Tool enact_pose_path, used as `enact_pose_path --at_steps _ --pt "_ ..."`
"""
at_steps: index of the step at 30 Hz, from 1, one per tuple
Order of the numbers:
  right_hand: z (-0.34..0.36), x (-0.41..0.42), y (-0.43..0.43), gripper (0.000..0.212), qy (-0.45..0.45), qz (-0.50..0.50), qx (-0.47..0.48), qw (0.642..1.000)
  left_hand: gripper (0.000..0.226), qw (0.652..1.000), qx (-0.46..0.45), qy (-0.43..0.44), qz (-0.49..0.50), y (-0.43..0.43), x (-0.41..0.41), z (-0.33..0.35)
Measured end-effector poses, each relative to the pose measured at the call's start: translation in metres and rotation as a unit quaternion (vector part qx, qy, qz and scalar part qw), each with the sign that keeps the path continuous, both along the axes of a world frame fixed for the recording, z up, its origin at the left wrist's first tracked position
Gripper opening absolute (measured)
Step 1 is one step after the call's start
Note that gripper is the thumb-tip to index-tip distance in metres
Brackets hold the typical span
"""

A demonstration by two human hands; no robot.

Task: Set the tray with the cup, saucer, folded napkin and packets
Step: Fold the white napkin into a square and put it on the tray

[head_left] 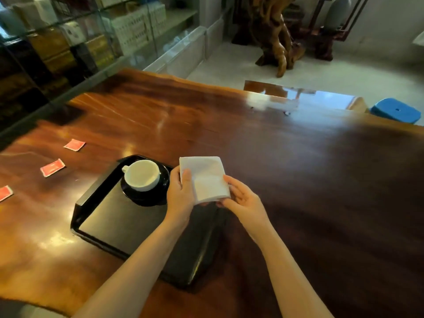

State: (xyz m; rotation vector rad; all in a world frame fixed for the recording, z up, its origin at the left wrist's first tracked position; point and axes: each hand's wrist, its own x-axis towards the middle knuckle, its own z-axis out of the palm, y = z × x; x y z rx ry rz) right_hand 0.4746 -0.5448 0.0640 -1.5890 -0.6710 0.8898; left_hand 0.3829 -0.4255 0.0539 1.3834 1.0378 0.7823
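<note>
A black tray (119,216) lies on the wooden table in front of me. At its far end a white cup (142,175) stands on a black saucer (146,198). Both my hands hold a folded white napkin (206,177) above the tray's far right side. My left hand (181,193) pinches its left edge with the thumb on top. My right hand (241,198) grips its lower right corner. Three red packets lie on the table left of the tray: one (74,144) farthest, one (52,167) in the middle, one (5,193) at the view's left edge.
The glossy wooden table (298,157) stretches far to the right and back. A glass cabinet (68,42) with boxes stands beyond its left edge. A blue stool (395,110) sits past the far right corner, and carved wooden furniture (280,35) stands on the floor behind.
</note>
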Motion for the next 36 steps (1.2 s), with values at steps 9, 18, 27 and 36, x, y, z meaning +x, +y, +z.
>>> enact_pose_path --at_steps 9,18,27,36 --pt "-0.072 -0.085 0.094 0.044 0.025 -0.169 -0.132 0.976 0.025 0.976 -0.116 0.104 -0.155 0.107 -0.061 -0.061" --pt "-0.113 -0.097 0.117 0.034 -0.055 -0.29 -0.232 0.927 0.057 0.943 -0.077 0.217 -0.242 0.105 -0.066 -0.097" --pt "-0.142 -0.09 0.116 0.036 -0.165 -0.234 -0.316 0.905 0.049 0.935 0.035 0.242 -0.256 0.094 -0.056 -0.111" --pt "-0.143 -0.085 0.111 0.041 -0.187 -0.204 -0.344 0.897 0.053 0.932 0.023 0.252 -0.261 0.087 -0.057 -0.116"
